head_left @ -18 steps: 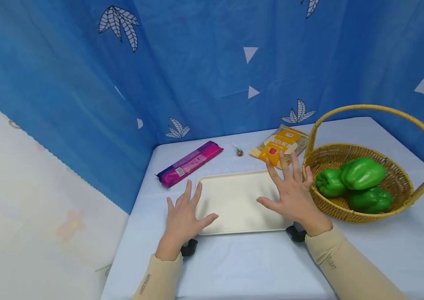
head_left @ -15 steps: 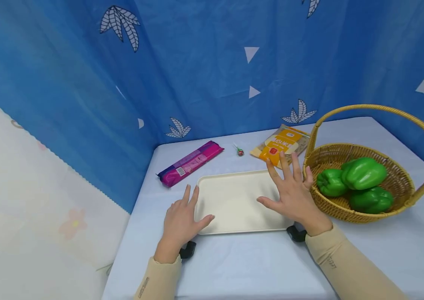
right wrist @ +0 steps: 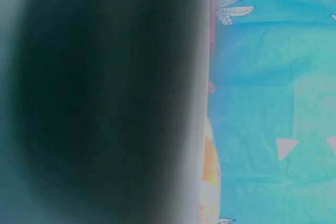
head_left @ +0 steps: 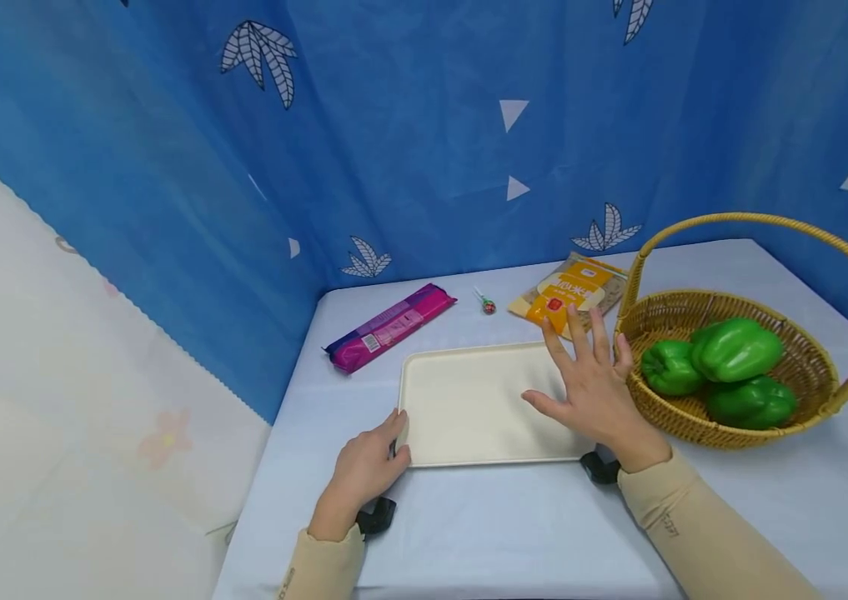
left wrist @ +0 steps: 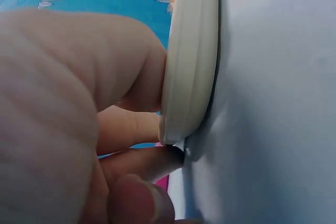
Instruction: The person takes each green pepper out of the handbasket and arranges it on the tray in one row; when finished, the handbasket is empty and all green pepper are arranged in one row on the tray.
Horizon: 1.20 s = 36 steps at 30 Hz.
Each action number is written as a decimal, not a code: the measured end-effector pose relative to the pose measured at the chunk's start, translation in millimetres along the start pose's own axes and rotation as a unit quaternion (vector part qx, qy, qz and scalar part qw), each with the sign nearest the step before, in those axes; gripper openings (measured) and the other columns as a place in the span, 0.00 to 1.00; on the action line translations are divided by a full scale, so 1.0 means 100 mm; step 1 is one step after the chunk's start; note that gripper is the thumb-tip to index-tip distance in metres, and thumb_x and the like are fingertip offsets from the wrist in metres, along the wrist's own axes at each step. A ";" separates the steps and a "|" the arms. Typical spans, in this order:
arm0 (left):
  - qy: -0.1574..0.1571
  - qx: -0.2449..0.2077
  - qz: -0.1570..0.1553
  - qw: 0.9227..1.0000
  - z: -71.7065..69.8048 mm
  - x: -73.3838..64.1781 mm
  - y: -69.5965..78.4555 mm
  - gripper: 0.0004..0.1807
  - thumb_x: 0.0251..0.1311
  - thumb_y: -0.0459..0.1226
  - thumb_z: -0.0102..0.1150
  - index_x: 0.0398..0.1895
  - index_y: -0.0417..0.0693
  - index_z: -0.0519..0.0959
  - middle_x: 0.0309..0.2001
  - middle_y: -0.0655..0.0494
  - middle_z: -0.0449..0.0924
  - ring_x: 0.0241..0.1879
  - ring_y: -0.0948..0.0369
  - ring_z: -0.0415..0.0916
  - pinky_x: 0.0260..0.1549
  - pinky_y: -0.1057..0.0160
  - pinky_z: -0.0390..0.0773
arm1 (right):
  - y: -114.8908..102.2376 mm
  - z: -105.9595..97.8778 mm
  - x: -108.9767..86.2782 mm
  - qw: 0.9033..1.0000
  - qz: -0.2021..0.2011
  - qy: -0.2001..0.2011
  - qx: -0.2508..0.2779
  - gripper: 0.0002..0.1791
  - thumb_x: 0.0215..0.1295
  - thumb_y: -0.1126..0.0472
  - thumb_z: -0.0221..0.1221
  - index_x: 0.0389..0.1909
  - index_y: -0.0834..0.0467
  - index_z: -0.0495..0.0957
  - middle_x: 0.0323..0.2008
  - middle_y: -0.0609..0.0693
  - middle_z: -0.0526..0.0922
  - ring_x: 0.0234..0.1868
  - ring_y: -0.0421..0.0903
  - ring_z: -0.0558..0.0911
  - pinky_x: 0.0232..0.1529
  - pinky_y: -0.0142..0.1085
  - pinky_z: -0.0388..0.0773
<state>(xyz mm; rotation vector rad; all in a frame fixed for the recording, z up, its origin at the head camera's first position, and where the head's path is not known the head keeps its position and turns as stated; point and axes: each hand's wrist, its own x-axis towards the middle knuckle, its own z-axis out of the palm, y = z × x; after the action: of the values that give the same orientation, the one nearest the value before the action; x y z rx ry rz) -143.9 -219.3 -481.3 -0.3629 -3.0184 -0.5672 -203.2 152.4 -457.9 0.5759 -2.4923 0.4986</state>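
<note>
A cream rectangular tray [head_left: 479, 404] lies flat on the table in the head view. My left hand [head_left: 365, 471] is at its near left corner, with thumb and fingers curled to pinch the rim. The left wrist view shows the thumb against the tray's side [left wrist: 191, 61] and a fingertip at its underside. Over the tray's right end, my right hand [head_left: 599, 404] has its fingers spread and holds nothing; it hides that end. In the right wrist view a dark blurred shape [right wrist: 110, 98] covers much of the picture.
Behind the tray lie a purple-pink snack packet [head_left: 391, 327], a small lollipop [head_left: 488, 307] and an orange-and-tan food bag [head_left: 569, 287]. A wicker basket [head_left: 817, 358] with a tall handle holds green bell peppers [head_left: 739, 350] at the right. A blue curtain [head_left: 424, 150] hangs behind.
My left hand has come down and curled from spread fingers onto the tray's left rim. The right hand has kept its place over the tray. The head view has shifted slightly.
</note>
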 end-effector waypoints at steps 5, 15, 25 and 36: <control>-0.005 -0.012 -0.005 1.000 0.00 0.00 -0.02 0.31 0.67 0.44 0.57 0.73 0.46 0.72 0.72 0.53 0.72 0.60 0.50 0.82 0.48 0.49 0.84 | 0.01 -0.22 0.04 1.000 0.013 0.021 0.008 0.59 0.62 0.15 0.35 0.84 0.49 0.44 0.84 0.54 0.29 0.82 0.62 0.28 0.66 0.73 0.34; -0.010 -0.012 -0.001 1.000 0.02 0.00 -0.02 0.33 0.68 0.44 0.57 0.75 0.44 0.70 0.72 0.52 0.72 0.63 0.49 0.79 0.53 0.46 0.82 | 0.71 -1.18 0.07 0.982 0.114 0.151 -0.015 0.40 0.72 0.40 0.52 0.76 0.62 0.65 0.79 0.64 0.58 0.79 0.68 0.53 0.62 0.75 0.48; -0.013 -0.015 -0.008 1.000 0.02 0.03 -0.05 0.35 0.67 0.45 0.58 0.76 0.45 0.68 0.70 0.50 0.74 0.62 0.50 0.80 0.55 0.47 0.82 | 1.34 -1.39 -0.09 0.936 0.346 0.062 0.011 0.34 0.77 0.46 0.42 0.69 0.69 0.70 0.70 0.75 0.64 0.68 0.79 0.57 0.57 0.73 0.47; -0.017 -0.016 -0.018 1.000 0.01 0.06 -0.05 0.35 0.67 0.46 0.58 0.77 0.47 0.67 0.68 0.49 0.76 0.52 0.53 0.85 0.50 0.48 0.83 | 1.53 -1.17 -0.21 0.931 0.348 -0.044 0.104 0.37 0.79 0.41 0.33 0.68 0.64 0.71 0.60 0.73 0.70 0.49 0.68 0.70 0.38 0.57 0.68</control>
<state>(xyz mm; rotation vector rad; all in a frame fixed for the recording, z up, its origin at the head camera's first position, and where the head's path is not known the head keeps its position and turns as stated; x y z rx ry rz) -151.2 -222.5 -483.3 -0.3226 -3.0580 -0.6192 -214.2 339.9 -411.6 -0.2535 -2.7039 1.0250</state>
